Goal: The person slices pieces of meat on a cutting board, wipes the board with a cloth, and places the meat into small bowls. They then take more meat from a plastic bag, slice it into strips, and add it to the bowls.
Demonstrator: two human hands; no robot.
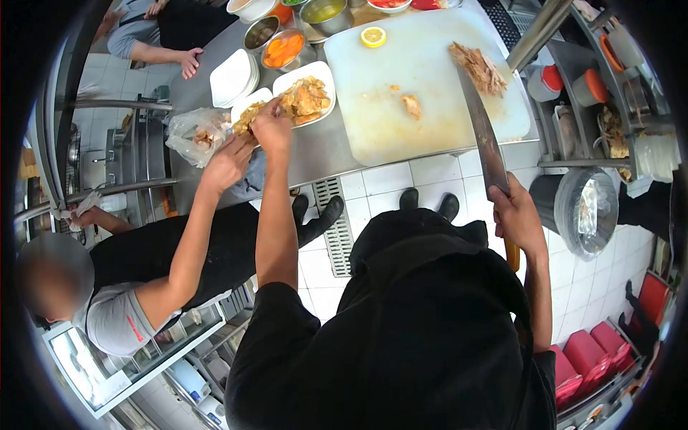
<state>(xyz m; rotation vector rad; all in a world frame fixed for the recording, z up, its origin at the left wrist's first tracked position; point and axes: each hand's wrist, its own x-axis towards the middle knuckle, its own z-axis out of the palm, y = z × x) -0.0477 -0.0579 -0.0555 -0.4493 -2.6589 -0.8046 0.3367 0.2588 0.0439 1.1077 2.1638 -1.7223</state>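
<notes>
My right hand (517,212) is wrapped round the handle of a long knife (481,129). The blade points away from me, its far end beside a pile of shredded meat (479,69) on the white cutting board (387,136). Over on the left, my left hand (272,129) is closed, fingertips down at browned cooked pieces (307,99) in white trays; what it pinches is hidden. Right beside it, a co-worker's hand (228,163) reaches to the smaller tray's food (248,117). A small cooked piece (411,107) and a lemon half (373,36) lie on the board.
Stacked white trays (233,77), a bowl of orange slices (284,50) and other metal bowls stand at the back left. A plastic bag (195,136) lies near the co-worker. At right are a lined bin (589,208) and a shelf with red-lidded tubs (547,82). Another person's hand (189,63) rests at the table's far-left edge.
</notes>
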